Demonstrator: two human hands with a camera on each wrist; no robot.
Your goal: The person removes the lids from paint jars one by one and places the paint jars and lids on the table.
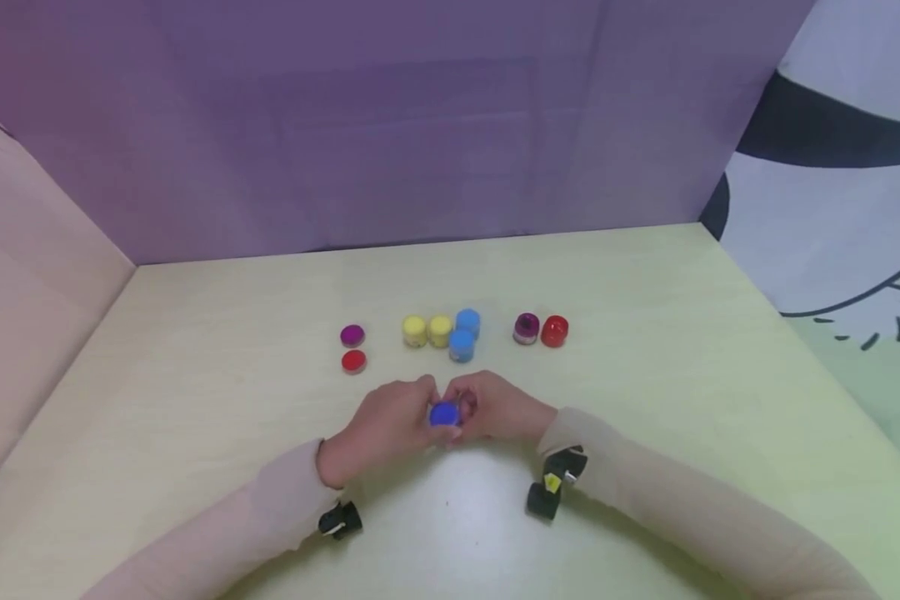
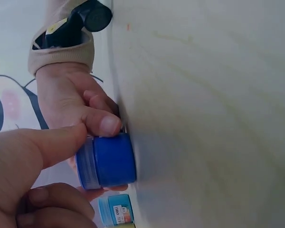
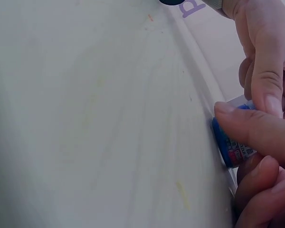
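Note:
Both hands meet around a small dark blue jar (image 1: 444, 414) near the middle of the table. My left hand (image 1: 392, 418) pinches its upper, rim end, the thumb lying along the side in the left wrist view. My right hand (image 1: 497, 406) grips the jar's body from the other side, thumb against it. The right wrist view shows a printed label on the blue jar (image 3: 235, 149), partly covered by fingers. Its flat top faces up, with the base just above or touching the table; I cannot tell which.
Beyond the hands stand two yellow jars (image 1: 415, 331) and two light blue jars (image 1: 462, 345). A purple lid (image 1: 352, 336) and a red lid (image 1: 354, 362) lie to the left. To the right are a purple jar (image 1: 527, 328) and a red jar (image 1: 555, 331). A purple wall (image 1: 420, 133) borders the table (image 1: 232, 333).

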